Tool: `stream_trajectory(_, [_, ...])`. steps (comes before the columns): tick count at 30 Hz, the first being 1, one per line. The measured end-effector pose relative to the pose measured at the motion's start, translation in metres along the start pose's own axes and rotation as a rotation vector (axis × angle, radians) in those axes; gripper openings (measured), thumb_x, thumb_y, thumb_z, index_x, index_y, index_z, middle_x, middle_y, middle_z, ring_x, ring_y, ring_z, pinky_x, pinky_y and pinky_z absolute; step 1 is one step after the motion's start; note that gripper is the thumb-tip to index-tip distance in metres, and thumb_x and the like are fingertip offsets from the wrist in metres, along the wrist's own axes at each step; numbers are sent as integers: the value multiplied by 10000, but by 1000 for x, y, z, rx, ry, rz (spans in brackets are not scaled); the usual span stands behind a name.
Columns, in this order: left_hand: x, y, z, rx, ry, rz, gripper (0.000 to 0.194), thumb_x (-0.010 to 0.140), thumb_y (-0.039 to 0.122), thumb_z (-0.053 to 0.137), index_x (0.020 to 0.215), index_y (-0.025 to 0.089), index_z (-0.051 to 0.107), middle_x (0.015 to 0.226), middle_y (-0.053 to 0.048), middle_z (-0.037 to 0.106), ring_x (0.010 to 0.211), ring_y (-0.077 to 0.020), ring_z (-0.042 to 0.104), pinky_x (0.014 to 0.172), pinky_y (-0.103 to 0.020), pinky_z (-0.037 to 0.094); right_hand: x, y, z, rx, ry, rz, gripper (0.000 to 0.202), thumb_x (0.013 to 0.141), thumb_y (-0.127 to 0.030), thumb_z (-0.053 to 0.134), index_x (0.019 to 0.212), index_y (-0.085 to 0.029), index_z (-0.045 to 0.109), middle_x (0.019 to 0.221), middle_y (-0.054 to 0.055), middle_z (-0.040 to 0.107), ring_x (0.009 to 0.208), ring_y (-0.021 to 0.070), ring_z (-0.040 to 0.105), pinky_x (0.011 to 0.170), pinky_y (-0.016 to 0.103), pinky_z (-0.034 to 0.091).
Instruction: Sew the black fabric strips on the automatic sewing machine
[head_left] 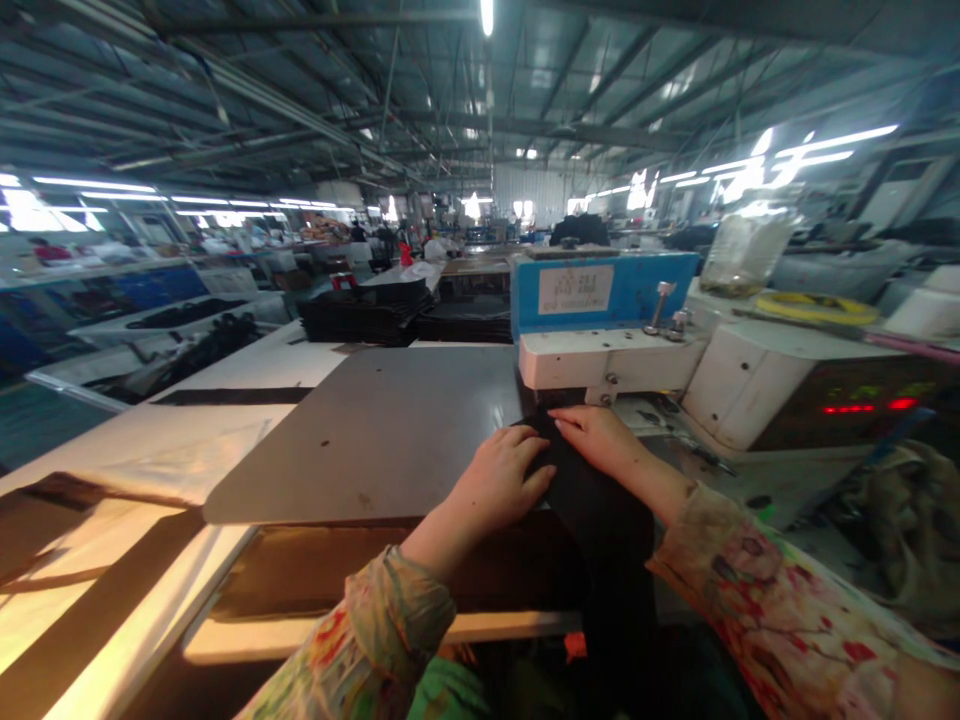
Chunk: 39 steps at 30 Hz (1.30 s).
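A long black fabric strip [600,505] runs from under the head of a white and blue machine [600,355], which looks like a sewing machine, and hangs down over the table's front edge. My left hand [502,475] is at its left side, fingers bent and closed on the fabric. My right hand [596,435] is closed at the strip's right edge, its fingertips close to the machine head. The fabric under both hands is partly hidden. A flat grey metal plate [360,440] extends left of the machine, beside my left hand.
Below the plate lies a dark stack of material [300,570] on a shelf. Black stacked pieces [367,310] stand behind it. To the right are a control box [817,385] with red digits, a clear plastic container [750,245] and a yellow ring [814,308]. Dark strips lie on the left table.
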<state>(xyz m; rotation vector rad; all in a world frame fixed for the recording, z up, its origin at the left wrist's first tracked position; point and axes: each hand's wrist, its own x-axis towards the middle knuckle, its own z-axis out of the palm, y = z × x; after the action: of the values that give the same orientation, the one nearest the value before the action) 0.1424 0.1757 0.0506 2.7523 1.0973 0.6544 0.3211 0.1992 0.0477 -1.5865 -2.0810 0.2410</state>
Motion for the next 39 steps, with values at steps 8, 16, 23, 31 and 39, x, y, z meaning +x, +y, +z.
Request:
stream_trajectory(8, [0, 0, 1, 10, 1, -1, 354, 825, 351, 441, 1100, 150, 540, 1131, -76, 508, 1052, -188, 444, 942, -324, 352, 2, 1, 0, 11, -9, 1, 311, 817, -230, 424, 1061, -154, 601, 1060, 45, 601, 984, 156, 547, 901, 259, 387])
stream_trajectory(16, [1, 1, 1, 32, -8, -5, 367, 828, 354, 436, 1113, 146, 535, 1143, -81, 502, 1064, -186, 437, 954, -314, 340, 3, 2, 1, 9, -8, -3, 312, 823, -232, 414, 1060, -154, 602, 1052, 44, 605, 976, 157, 550, 894, 258, 387])
stream_trajectory(23, [1, 3, 0, 26, -9, -9, 360, 831, 352, 430, 1110, 149, 534, 1139, -81, 504, 1063, -189, 437, 952, -326, 347, 3, 0, -1, -18, -18, -5, 313, 823, -235, 412, 1054, -153, 606, 1044, 47, 609, 967, 158, 554, 888, 245, 386])
stream_trajectory(31, [1, 3, 2, 45, 0, -10, 370, 841, 352, 415, 1124, 140, 525, 1153, -87, 500, 1075, -189, 432, 965, -328, 337, 6, -1, 0, -109, -19, -16, 306, 821, -252, 421, 1042, -159, 610, 1030, 58, 613, 946, 173, 558, 858, 252, 391])
stream_trajectory(39, [4, 0, 3, 65, -19, -16, 370, 851, 321, 394, 1145, 135, 521, 1171, -92, 494, 1086, -191, 428, 971, -320, 328, 8, -7, -1, -187, -7, -16, 266, 815, -238, 426, 965, -157, 630, 967, 61, 627, 891, 187, 569, 781, 253, 400])
